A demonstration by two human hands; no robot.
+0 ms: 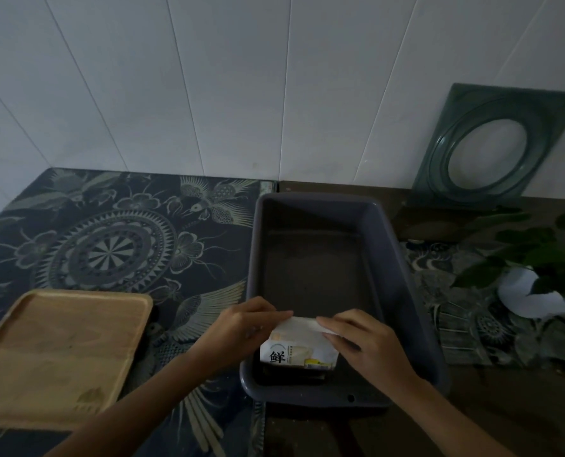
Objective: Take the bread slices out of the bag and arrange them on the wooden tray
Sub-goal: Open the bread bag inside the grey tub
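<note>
A white bread bag [297, 352] with black print stands at the near end of a grey plastic tub [403, 278]. My left hand [241, 328] pinches the bag's top edge from the left. My right hand [363, 341] grips the same top edge from the right. Bread slices are not visible; the bag hides them. The wooden tray [57, 354] lies bare on the patterned cloth to the left, a short way from the tub.
A dark patterned cloth [126, 239] covers the table up to the white tiled wall. A green square frame with a round hole [492, 146] leans on the wall at the back right. A leafy plant in a white pot [531, 291] stands right of the tub.
</note>
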